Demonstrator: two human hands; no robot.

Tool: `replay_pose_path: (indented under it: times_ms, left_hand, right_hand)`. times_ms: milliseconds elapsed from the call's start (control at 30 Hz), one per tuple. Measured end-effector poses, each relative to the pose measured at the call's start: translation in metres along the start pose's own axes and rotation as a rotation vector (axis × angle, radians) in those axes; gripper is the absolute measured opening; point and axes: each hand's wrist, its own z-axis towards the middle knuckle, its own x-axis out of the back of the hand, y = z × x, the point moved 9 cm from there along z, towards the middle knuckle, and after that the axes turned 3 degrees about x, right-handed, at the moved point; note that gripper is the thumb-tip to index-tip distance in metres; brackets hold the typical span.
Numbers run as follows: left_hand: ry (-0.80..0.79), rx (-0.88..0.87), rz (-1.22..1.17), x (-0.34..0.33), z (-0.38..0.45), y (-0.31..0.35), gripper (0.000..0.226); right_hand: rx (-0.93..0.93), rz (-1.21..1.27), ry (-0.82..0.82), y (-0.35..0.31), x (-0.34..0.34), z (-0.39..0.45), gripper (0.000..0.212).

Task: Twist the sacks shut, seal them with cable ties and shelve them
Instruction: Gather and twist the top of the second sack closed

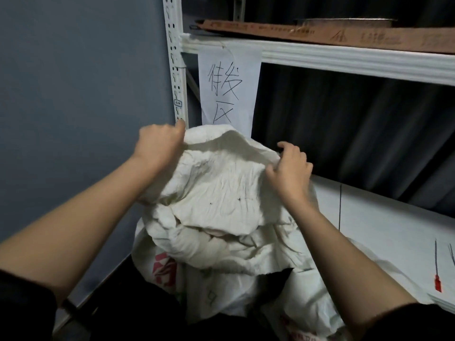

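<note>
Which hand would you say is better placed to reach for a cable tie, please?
Probably the right hand: the red-tagged cable ties lie on the shelf to its side, while the left hand grips the sack by the upright.

One sack (221, 193), two hands, one paper sign (229, 84).

The sack (216, 193) is crumpled, matt white woven cloth. At twelve o'clock, a thin paper sign (229, 84) hangs from the shelf's painted metal beam (344, 60), under rough brown cardboard (320, 33).
</note>
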Motion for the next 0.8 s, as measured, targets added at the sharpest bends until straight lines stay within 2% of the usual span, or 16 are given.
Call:
replay_pose_path:
  times_ms: [33, 100, 133, 167, 200, 233, 267, 300, 367, 433, 467, 500, 567, 633, 700, 800]
  left_hand:
    - [-0.044, 0.033, 0.011, 0.001, 0.006, 0.000, 0.024]
    - [-0.152, 0.105, -0.030, -0.004, 0.016, -0.002, 0.022]
    - [-0.207, 0.146, -0.079, -0.008, 0.019, -0.004, 0.023]
    - [-0.250, 0.185, -0.146, -0.012, 0.020, -0.007, 0.023]
    - [-0.276, 0.229, -0.218, -0.015, 0.020, -0.010, 0.025]
    - [-0.296, 0.264, -0.293, -0.017, 0.018, -0.011, 0.028]
    - [-0.306, 0.285, -0.366, -0.019, 0.017, -0.012, 0.029]
    - [-0.313, 0.303, -0.448, -0.021, 0.015, -0.012, 0.027]
    - [-0.328, 0.334, -0.669, -0.029, 0.011, -0.011, 0.023]
    - [-0.342, 0.375, -0.922, -0.037, 0.003, -0.013, 0.019]
    - [-0.343, 0.398, -0.966, -0.042, -0.001, -0.017, 0.015]
    - [-0.336, 0.398, -0.913, -0.043, -0.004, -0.022, 0.010]
    - [-0.332, 0.340, -0.610, -0.043, -0.004, -0.027, 0.008]
    - [-0.392, 0.314, -0.486, -0.041, -0.003, -0.021, 0.015]
    - [-0.487, 0.332, -0.602, -0.042, 0.000, -0.011, 0.014]
    - [-0.622, 0.415, -0.834, -0.045, 0.000, -0.007, 0.021]
  right_hand:
    - [0.063, 0.008, 0.070, -0.014, 0.005, -0.005, 0.056]
    - [0.311, 0.100, 0.260, -0.056, 0.023, -0.025, 0.052]
    - [0.452, 0.148, 0.313, -0.079, 0.028, -0.039, 0.045]
    - [0.574, 0.175, 0.285, -0.101, 0.025, -0.053, 0.036]
    - [0.657, 0.178, 0.161, -0.121, 0.012, -0.064, 0.028]
    - [0.672, 0.163, -0.032, -0.135, -0.010, -0.074, 0.027]
    - [0.632, 0.137, -0.238, -0.141, -0.035, -0.084, 0.033]
    - [0.574, 0.112, -0.376, -0.143, -0.056, -0.093, 0.041]
    - [0.499, 0.129, -0.437, -0.146, -0.073, -0.104, 0.045]
    - [0.455, 0.236, -0.351, -0.148, -0.066, -0.104, 0.031]
    - [0.467, 0.270, -0.279, -0.151, -0.057, -0.103, 0.023]
    - [0.518, 0.271, -0.183, -0.157, -0.048, -0.104, 0.017]
    - [0.699, 0.218, -0.030, -0.181, -0.035, -0.115, 0.018]
    - [0.851, 0.134, -0.029, -0.207, -0.042, -0.129, 0.018]
    - [0.759, 0.142, -0.154, -0.219, -0.053, -0.133, 0.021]
    - [0.254, 0.465, -0.434, -0.199, -0.077, -0.128, 0.053]
